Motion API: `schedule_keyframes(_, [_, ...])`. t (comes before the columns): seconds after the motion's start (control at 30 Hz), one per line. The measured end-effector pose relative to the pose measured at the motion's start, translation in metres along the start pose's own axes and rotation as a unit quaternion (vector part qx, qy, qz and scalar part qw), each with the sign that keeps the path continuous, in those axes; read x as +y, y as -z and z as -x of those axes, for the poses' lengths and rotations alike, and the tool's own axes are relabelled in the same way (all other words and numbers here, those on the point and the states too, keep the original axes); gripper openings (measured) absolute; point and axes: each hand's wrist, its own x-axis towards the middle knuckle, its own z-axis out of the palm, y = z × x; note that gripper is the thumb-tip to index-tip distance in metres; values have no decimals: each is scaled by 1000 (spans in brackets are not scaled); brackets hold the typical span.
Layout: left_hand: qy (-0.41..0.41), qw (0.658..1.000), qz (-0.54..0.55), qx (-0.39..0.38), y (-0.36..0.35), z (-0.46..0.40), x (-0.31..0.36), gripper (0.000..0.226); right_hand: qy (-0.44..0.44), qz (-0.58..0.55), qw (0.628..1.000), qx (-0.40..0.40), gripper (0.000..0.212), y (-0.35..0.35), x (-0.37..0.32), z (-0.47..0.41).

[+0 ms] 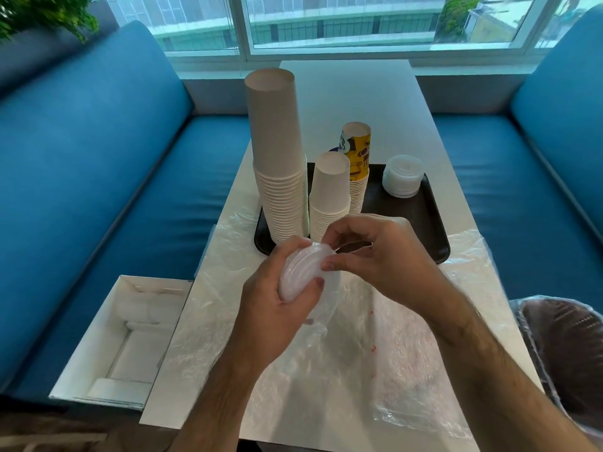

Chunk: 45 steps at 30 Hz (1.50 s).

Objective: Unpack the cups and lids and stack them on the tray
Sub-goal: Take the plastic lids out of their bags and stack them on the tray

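Just in front of the tray [421, 220], above the surface [342, 93], the left hand [277, 298] cupped a lid stack [301, 272], fingers curled around it, probably to steady it. The right hand [375, 252] pinched its top edge, seemingly to peel wrap or separate lids. Cup stacks [284, 177] and earlier lids [403, 179] already stood on the tray; plastic wrap [375, 353] lay beneath the hands.
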Motion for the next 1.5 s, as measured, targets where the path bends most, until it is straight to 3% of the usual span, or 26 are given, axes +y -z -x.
schedule_keyframes(0.7, [-8, 1000, 7, 9, -2, -3, 1, 44, 110, 79, 986, 93, 30, -7, 2, 6])
schedule_keyframes(1.1, [-19, 999, -17, 24, -3, -8, -2, 41, 130, 59, 985, 96, 21, -6, 10, 2])
schedule_keyframes(1.27, [-22, 999, 20, 24, 3, -11, -4, 54, 70, -26, 997, 0, 19, -1, 7, 3])
schedule_keyframes(1.37, [-19, 997, 65, 23, 8, -13, -5, 61, 25, -136, 990, -40, 18, 0, 7, 4])
schedule_keyframes(1.43, [-11, 994, 102, 28, 10, -14, -7, 63, -24, -290, 956, -41, 23, 0, 4, 5])
schedule_keyframes(1.5, [-7, 992, 120, 38, 13, -13, -9, 62, -79, -458, 885, 2, 22, -2, 3, 4])
